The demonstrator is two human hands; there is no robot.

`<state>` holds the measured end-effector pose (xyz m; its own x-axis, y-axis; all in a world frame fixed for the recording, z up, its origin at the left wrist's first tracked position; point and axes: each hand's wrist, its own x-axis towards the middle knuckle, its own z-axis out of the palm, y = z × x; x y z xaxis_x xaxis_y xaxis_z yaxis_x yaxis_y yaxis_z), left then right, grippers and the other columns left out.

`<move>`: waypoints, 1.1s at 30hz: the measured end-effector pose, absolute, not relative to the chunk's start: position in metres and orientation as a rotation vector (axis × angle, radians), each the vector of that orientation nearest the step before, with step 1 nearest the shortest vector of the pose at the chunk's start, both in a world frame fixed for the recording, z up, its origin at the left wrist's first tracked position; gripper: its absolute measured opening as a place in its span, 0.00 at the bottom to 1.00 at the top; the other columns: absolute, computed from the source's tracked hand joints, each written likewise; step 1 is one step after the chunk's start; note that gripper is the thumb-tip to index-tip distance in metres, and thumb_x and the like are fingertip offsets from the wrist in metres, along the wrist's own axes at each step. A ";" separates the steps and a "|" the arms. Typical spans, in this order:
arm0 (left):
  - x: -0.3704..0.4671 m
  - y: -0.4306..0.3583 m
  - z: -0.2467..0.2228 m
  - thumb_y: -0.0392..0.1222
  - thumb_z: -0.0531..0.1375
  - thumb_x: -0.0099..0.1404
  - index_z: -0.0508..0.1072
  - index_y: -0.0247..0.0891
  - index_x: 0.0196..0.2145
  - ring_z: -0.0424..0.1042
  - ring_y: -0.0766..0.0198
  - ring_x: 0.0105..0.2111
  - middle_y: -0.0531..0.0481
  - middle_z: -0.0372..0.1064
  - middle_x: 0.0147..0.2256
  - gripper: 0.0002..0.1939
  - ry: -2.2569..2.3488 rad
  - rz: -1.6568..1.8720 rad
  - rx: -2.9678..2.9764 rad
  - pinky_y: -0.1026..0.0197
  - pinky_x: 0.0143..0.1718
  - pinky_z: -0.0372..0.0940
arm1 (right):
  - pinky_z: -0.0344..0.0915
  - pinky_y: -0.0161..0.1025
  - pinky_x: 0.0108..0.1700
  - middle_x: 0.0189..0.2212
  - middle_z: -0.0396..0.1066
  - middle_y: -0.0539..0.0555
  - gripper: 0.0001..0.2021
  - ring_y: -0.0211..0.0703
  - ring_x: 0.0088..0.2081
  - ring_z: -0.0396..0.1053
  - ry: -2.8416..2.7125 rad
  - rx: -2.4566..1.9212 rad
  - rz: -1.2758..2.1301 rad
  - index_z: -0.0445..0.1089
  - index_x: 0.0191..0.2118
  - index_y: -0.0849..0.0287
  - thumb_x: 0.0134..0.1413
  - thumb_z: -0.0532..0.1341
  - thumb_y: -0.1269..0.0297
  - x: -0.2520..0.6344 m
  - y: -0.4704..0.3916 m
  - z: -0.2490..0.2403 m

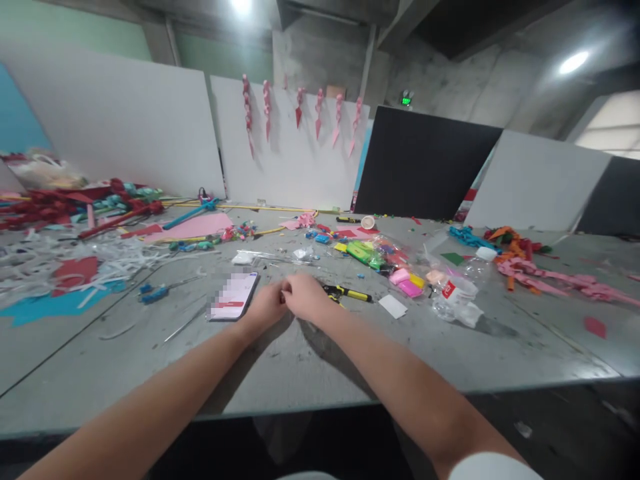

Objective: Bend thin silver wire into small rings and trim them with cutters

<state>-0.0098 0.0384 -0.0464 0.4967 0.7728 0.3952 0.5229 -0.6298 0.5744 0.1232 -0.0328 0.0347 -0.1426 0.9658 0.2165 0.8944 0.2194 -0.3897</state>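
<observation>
My left hand [267, 302] and my right hand [304, 295] meet fingertip to fingertip just above the grey table [280, 373]. Both have their fingers pinched together; whatever small thing lies between them is hidden by the fingers. A smartphone [235, 297] with a lit screen lies flat to the left of my left hand. Close by on the right of my right hand rests a black and yellow hand tool [353, 293], partly covered by that hand. Beyond it is a small white card [393, 307].
Right of centre lie pink clay packets [410, 285], a green packet [364, 253] and a plastic bottle [481, 263]. White paper strips [125, 257] and red paper decorations [55, 203] heap up at left. Pink paper chains [319, 113] hang on a white board [295, 173] behind.
</observation>
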 end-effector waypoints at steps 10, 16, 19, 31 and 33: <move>-0.008 0.025 -0.033 0.42 0.57 0.68 0.71 0.34 0.46 0.72 0.60 0.34 0.39 0.69 0.47 0.11 1.302 0.988 2.530 0.51 0.47 0.69 | 0.64 0.42 0.47 0.46 0.76 0.62 0.14 0.52 0.48 0.72 -1.845 -1.933 -0.126 0.74 0.49 0.60 0.68 0.56 0.58 0.232 -0.113 0.087; -0.007 0.014 -0.031 0.42 0.54 0.70 0.68 0.36 0.48 0.73 0.57 0.39 0.39 0.65 0.50 0.12 1.237 1.087 2.617 0.51 0.50 0.69 | 0.60 0.56 0.51 0.51 0.67 0.78 0.23 0.70 0.57 0.64 -1.466 -2.387 -0.706 0.73 0.51 0.68 0.70 0.54 0.52 0.358 -0.149 0.151; -0.007 0.013 -0.030 0.41 0.55 0.69 0.68 0.35 0.49 0.72 0.53 0.44 0.37 0.65 0.50 0.12 1.213 1.126 2.651 0.49 0.54 0.67 | 0.62 0.52 0.43 0.39 0.73 0.74 0.18 0.63 0.44 0.73 -1.531 -2.510 -0.547 0.78 0.35 0.66 0.65 0.61 0.55 0.397 -0.159 0.153; -0.009 0.011 -0.027 0.43 0.58 0.72 0.72 0.34 0.42 0.70 0.62 0.38 0.45 0.69 0.44 0.09 1.277 0.981 2.681 0.54 0.44 0.68 | 0.61 0.42 0.38 0.44 0.76 0.74 0.25 0.59 0.44 0.76 -1.259 -2.533 -0.476 0.66 0.59 0.72 0.68 0.57 0.53 0.446 -0.168 0.118; -0.010 0.012 -0.028 0.45 0.59 0.72 0.72 0.34 0.41 0.70 0.63 0.37 0.47 0.70 0.43 0.10 1.286 0.961 2.684 0.55 0.43 0.69 | 0.60 0.42 0.38 0.46 0.76 0.74 0.29 0.59 0.45 0.76 -1.289 -2.528 -0.466 0.63 0.62 0.70 0.68 0.57 0.50 0.449 -0.162 0.117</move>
